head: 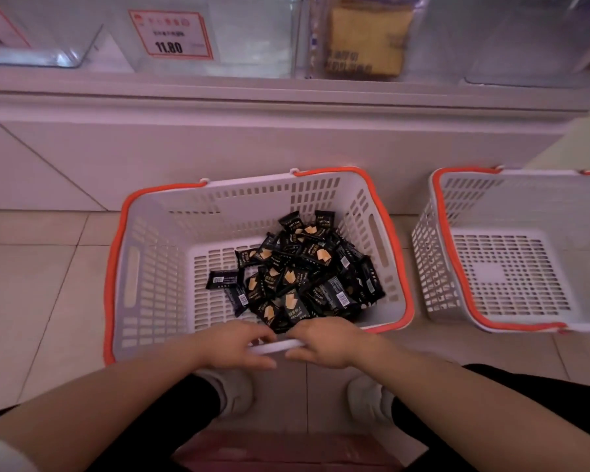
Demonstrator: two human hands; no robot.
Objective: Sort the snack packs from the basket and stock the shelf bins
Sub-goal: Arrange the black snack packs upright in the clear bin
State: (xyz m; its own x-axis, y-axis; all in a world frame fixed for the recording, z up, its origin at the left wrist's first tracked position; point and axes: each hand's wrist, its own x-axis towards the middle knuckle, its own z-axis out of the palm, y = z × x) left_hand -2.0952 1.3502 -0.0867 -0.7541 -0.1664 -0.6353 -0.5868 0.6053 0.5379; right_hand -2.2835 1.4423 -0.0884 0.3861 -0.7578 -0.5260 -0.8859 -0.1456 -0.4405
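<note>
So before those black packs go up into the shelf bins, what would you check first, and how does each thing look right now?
1. Packs within reach: ok. The snack packs lie piled in the near basket, toward its right side.
2. Hands free to pick: not ok. The left hand and the right hand both grip the white handle.
3. Bin ready: ok. The clear bin behind the price tag looks to have room.
4. Right bin for these packs: cannot tell; the tag's wording is blurred.
5. Second basket for sorting: ok, nothing visible inside.
</note>
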